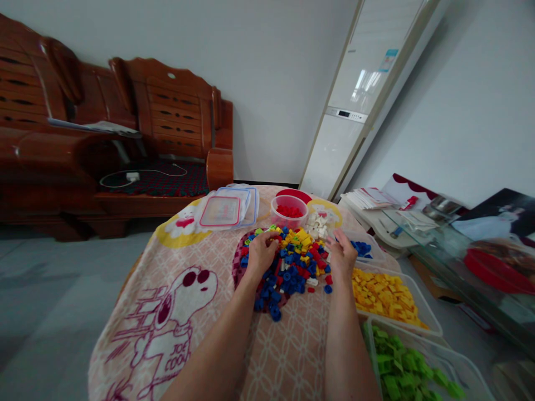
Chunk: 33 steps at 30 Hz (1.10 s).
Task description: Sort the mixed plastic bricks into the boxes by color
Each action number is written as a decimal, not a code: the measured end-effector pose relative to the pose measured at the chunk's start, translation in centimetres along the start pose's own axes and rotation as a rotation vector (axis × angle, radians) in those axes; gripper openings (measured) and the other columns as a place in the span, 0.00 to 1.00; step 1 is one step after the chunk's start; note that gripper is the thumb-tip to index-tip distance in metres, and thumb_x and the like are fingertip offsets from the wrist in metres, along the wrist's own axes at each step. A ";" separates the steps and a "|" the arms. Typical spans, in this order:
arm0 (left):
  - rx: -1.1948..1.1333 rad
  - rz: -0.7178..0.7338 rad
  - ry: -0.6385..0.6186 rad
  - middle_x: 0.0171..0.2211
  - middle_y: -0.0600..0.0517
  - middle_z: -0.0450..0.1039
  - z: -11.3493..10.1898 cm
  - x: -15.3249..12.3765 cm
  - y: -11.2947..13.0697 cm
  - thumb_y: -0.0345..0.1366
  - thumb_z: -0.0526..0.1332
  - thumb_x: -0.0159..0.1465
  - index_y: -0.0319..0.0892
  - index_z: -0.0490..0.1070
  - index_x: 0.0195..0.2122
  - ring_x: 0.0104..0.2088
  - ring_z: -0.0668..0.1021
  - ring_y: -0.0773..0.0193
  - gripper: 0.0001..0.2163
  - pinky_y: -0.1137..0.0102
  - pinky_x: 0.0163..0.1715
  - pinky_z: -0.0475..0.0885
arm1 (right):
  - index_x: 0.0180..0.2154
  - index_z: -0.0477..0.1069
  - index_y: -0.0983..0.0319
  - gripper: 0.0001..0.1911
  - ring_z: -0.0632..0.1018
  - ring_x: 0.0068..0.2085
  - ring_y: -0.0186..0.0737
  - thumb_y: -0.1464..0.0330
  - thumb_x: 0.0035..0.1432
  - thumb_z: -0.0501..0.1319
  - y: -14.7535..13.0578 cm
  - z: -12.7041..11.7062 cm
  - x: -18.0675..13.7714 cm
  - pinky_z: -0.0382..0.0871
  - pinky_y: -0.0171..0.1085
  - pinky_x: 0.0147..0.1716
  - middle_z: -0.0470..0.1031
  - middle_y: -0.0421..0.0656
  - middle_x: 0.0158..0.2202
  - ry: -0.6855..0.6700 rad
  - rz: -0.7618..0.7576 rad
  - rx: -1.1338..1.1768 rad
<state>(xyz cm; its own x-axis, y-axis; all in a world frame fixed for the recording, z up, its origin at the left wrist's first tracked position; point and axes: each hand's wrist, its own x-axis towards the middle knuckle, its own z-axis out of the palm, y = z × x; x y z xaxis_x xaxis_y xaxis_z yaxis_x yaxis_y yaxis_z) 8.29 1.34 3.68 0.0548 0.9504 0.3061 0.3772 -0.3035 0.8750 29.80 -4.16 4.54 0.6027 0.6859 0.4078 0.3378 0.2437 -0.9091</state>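
A heap of small mixed bricks (295, 262), blue, yellow, red and white, lies on a pink cartoon-printed cloth (167, 312) covering the table. My left hand (261, 253) rests on the heap's left side, fingers curled into the bricks; what it pinches is too small to name. My right hand (341, 256) sits at the heap's right edge with its fingers loosely apart and nothing visible in them.
A round tub of red bricks (289, 211) and stacked clear lids (228, 209) stand behind the heap. Trays of blue (363, 248), yellow (387, 295) and green bricks (412, 370) line the right side. A wooden sofa (125, 133) is on the left; a glass table (460, 239) stands to the right.
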 end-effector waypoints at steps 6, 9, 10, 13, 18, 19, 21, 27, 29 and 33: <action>-0.017 -0.008 -0.003 0.34 0.50 0.79 0.0 0.0 0.1 0.29 0.59 0.58 0.40 0.77 0.43 0.34 0.79 0.63 0.13 0.69 0.40 0.73 | 0.49 0.72 0.71 0.24 0.80 0.37 0.45 0.67 0.55 0.50 -1.5 -1.9 0.7 0.73 0.39 0.35 0.78 0.56 0.42 0.208 0.054 -0.351; -0.012 -0.008 -0.001 0.35 0.50 0.79 0.1 0.0 0.2 0.29 0.59 0.58 0.40 0.77 0.43 0.35 0.79 0.63 0.13 0.69 0.41 0.73 | 0.43 0.76 0.69 0.20 0.79 0.36 0.46 0.67 0.55 0.51 -2.6 -2.5 0.6 0.70 0.38 0.36 0.79 0.52 0.34 0.087 -0.007 -0.632; -0.016 -0.010 -0.001 0.36 0.50 0.79 0.1 0.0 0.1 0.29 0.59 0.58 0.40 0.77 0.43 0.35 0.79 0.63 0.13 0.69 0.41 0.73 | 0.40 0.77 0.68 0.19 0.78 0.36 0.45 0.68 0.56 0.52 -3.1 -2.5 0.4 0.69 0.37 0.37 0.80 0.51 0.33 0.010 -0.029 -0.731; -0.023 -0.010 -0.001 0.36 0.50 0.79 0.1 0.0 0.0 0.29 0.59 0.58 0.40 0.77 0.43 0.35 0.79 0.63 0.13 0.69 0.41 0.73 | 0.33 0.79 0.66 0.17 0.78 0.36 0.44 0.69 0.57 0.52 -4.4 -1.8 -0.3 0.66 0.35 0.37 0.80 0.51 0.31 -0.226 -0.027 -0.994; -0.035 -0.004 0.005 0.36 0.50 0.79 0.1 -0.1 -0.1 0.29 0.59 0.58 0.41 0.77 0.43 0.35 0.79 0.64 0.12 0.70 0.41 0.73 | 0.36 0.78 0.67 0.18 0.79 0.41 0.46 0.68 0.61 0.50 -5.2 -0.4 -1.1 0.66 0.36 0.38 0.79 0.56 0.38 -0.346 0.111 -1.223; -0.040 -0.005 0.003 0.36 0.50 0.79 0.1 -0.1 -0.1 0.29 0.59 0.58 0.41 0.77 0.43 0.35 0.79 0.64 0.12 0.69 0.41 0.74 | 0.37 0.78 0.68 0.17 0.79 0.42 0.46 0.68 0.61 0.51 -5.1 -0.2 -1.2 0.66 0.37 0.39 0.79 0.56 0.39 -0.351 0.132 -1.240; -0.047 -0.012 0.000 0.36 0.50 0.79 0.1 -0.1 0.0 0.29 0.59 0.58 0.40 0.77 0.43 0.35 0.79 0.64 0.13 0.69 0.41 0.74 | 0.39 0.77 0.67 0.17 0.79 0.44 0.47 0.66 0.61 0.52 -4.7 0.0 -1.3 0.67 0.37 0.40 0.79 0.56 0.41 -0.365 0.161 -1.258; -0.023 -0.012 0.003 0.37 0.50 0.79 0.1 -0.1 0.2 0.29 0.59 0.58 0.40 0.77 0.43 0.35 0.79 0.63 0.13 0.68 0.42 0.74 | 0.42 0.76 0.66 0.17 0.78 0.46 0.49 0.65 0.61 0.53 -3.9 0.2 -1.4 0.67 0.39 0.42 0.78 0.55 0.42 -0.390 0.178 -1.274; -0.019 -0.010 0.006 0.36 0.50 0.79 0.1 -0.1 0.3 0.29 0.59 0.58 0.41 0.77 0.42 0.35 0.79 0.64 0.12 0.69 0.42 0.73 | 0.40 0.77 0.65 0.16 0.78 0.45 0.47 0.64 0.60 0.53 -3.7 0.1 -1.3 0.67 0.38 0.42 0.79 0.54 0.42 -0.393 0.168 -1.237; -0.021 -0.007 0.004 0.36 0.51 0.79 0.0 -0.1 0.3 0.29 0.59 0.58 0.41 0.77 0.43 0.34 0.79 0.64 0.13 0.69 0.42 0.74 | 0.38 0.78 0.62 0.15 0.78 0.44 0.44 0.65 0.60 0.53 -3.3 0.0 -1.2 0.66 0.35 0.42 0.79 0.50 0.40 -0.376 0.144 -1.157</action>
<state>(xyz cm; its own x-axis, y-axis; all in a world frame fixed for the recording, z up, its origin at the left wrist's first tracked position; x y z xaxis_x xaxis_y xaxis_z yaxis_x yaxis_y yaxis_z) 8.44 1.18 3.92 0.0483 0.9522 0.3018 0.3578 -0.2986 0.8848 28.00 -5.80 7.10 0.5057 0.8585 0.0855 0.8443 -0.4720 -0.2539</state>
